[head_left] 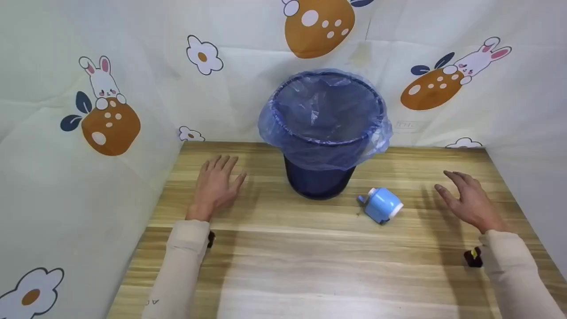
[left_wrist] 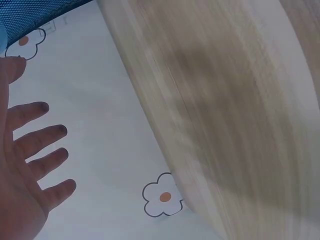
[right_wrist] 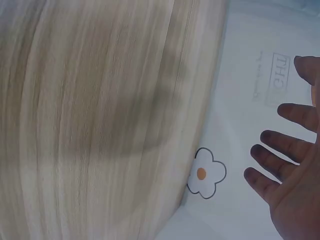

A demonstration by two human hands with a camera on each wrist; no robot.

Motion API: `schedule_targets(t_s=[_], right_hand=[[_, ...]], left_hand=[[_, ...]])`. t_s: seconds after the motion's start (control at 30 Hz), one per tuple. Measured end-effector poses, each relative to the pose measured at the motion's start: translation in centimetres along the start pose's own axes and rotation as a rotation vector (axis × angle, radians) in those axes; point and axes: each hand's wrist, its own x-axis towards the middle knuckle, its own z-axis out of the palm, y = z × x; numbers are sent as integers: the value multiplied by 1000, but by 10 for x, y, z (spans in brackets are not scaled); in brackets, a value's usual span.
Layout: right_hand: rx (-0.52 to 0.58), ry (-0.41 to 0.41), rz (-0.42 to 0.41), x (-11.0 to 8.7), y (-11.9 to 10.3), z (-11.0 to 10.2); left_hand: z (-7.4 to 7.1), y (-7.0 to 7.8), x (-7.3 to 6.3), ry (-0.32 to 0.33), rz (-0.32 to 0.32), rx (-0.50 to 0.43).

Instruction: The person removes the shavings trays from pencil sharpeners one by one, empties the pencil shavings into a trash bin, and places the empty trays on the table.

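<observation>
My left hand (head_left: 215, 186) hovers over the left part of the table, fingers spread and nothing in them. The left wrist view shows the same hand (left_wrist: 25, 165) with its palm bare. To the right of a small blue hand-crank pencil sharpener (head_left: 382, 204), my right hand (head_left: 473, 201) is held over the table with its fingers extended, holding nothing. The sharpener lies tipped on its side, its crank pointing left. Behind it and to its left stands a dark blue waste bin (head_left: 316, 184) lined with a translucent blue bag (head_left: 328, 155) folded over the rim.
A wood-grain table (head_left: 310, 266) lies under both hands. Pale cloth walls (head_left: 248, 97) printed with rabbits, orange fruit and flowers enclose it at the back and both sides. The bin's mesh side (left_wrist: 35, 17) shows at the left wrist view's upper corner.
</observation>
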Motion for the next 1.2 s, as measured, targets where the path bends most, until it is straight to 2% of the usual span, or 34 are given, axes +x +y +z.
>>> schedule_targets(t_s=[0.2,0.5,0.77,1.0,1.2], right_hand=[[5,17,-24,-2,-6,4],[44,-20,-24,-6,-14,11],[26,-5,-51,-10,-18,16],[46,-13,-58,-13,-19,17],[60,-28,-57,-14,-18,19]], left_hand=[[3,5,-2,12,25,-16],[6,18,-6,9,76,-65],[12,34,-11,70,153,-81],[13,49,-12,35,221,-96],[15,64,-13,53,323,-135]])
